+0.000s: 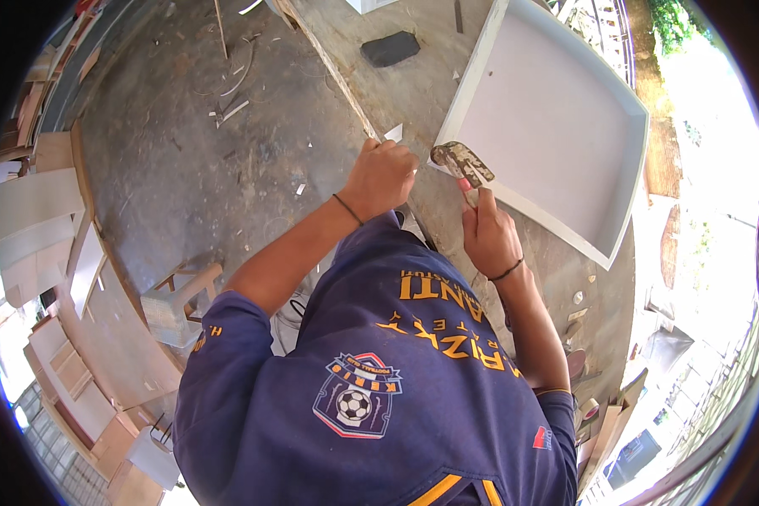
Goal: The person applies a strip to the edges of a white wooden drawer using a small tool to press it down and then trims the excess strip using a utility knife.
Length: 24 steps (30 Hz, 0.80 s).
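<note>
My right hand (491, 236) is wrapped round the handle of a hammer (462, 162), whose worn, paint-spotted head points up and left. The hammer head is beside the near left corner of a shallow white drawer-like box (557, 229), which lies open side up on the worktable (430, 93). My left hand (382, 179) is closed at the table's left edge. A small pale bit shows by its fingers, but what it holds, if anything, is hidden. Just beyond this hand is a pointed white scrap (394, 132).
A dark flat block (390, 49) lies farther back on the table. Scraps litter the concrete floor (270, 101) at the left. A small wooden-framed stool (181, 299) and pale cabinet pieces (38, 223) stand at far left. Small items and a tape roll (589, 409) are at lower right.
</note>
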Available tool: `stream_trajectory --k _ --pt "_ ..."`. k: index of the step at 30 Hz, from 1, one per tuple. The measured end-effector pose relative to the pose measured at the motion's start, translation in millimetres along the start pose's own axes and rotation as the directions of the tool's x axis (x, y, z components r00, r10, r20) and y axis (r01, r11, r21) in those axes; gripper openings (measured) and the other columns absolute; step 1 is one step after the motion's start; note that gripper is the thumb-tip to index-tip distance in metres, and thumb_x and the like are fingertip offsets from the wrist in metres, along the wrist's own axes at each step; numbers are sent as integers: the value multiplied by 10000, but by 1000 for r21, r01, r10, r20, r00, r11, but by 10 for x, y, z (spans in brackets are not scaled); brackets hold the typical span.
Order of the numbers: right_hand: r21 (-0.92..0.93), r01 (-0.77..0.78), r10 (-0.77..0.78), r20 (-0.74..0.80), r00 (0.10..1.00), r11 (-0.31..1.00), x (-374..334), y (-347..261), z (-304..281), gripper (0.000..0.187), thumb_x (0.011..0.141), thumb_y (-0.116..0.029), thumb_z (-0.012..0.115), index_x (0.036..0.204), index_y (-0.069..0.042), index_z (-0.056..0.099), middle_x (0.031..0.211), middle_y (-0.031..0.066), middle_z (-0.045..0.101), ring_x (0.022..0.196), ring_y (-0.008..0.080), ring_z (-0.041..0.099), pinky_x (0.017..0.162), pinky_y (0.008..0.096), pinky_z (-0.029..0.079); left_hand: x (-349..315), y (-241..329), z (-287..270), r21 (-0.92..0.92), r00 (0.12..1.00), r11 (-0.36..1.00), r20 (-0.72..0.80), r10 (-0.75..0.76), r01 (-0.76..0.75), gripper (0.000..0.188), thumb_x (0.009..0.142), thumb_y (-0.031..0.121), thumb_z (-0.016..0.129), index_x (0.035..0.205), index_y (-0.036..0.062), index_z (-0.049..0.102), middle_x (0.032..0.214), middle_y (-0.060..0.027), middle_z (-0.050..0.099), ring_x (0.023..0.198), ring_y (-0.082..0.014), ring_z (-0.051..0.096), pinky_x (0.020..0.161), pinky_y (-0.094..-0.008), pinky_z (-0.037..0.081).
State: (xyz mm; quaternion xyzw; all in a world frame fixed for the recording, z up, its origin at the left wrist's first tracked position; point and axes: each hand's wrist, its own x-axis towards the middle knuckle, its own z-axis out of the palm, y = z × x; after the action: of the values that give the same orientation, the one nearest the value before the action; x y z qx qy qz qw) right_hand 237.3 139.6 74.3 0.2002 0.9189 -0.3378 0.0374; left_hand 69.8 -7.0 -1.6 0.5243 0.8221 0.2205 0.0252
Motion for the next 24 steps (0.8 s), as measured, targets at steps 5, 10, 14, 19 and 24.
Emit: stream_trajectory --k 5,10,14,19,24 --pt "-6 15 -15 -20 1000 1000 -17 17 40 410 931 -138 519 1279 40 396 719 253 626 681 467 613 610 546 477 -48 8 8 -62 999 998 -41 3 -6 45 787 140 644 788 110 610 772 -35 603 840 -241 601 755 -403 399" --pt "59 34 -29 -91 995 998 11 12 -10 289 934 -132 523 1150 38 435 713 250 621 679 471 609 596 545 467 8 -5 -2 -23 999 999 -24 23 -24 40 790 140 638 783 112 611 770 -29 599 842 -237 599 758 -397 395" --pt "80 47 -30 -196 980 996 57 -77 -158 177 943 -116 525 1010 18 431 689 249 598 665 473 596 571 524 451 -34 -5 1 -54 1000 999 -14 5 -6 46 797 140 638 778 108 610 774 -27 599 845 -231 598 767 -397 392" --pt "56 78 -63 -232 971 995 48 -38 -222 162 947 -103 528 951 15 416 654 246 561 637 472 574 542 508 428 -13 -12 -8 -66 1000 998 -5 6 -6 42 803 144 636 790 108 618 784 -25 603 853 -223 597 773 -399 389" --pt "75 77 -60 -199 978 994 -13 -40 -128 169 936 -98 539 962 8 410 652 238 565 636 471 578 547 513 435 -18 4 -26 -22 1000 1000 -2 2 -2 36 790 156 659 796 122 649 808 -13 627 865 -204 616 783 -386 408"
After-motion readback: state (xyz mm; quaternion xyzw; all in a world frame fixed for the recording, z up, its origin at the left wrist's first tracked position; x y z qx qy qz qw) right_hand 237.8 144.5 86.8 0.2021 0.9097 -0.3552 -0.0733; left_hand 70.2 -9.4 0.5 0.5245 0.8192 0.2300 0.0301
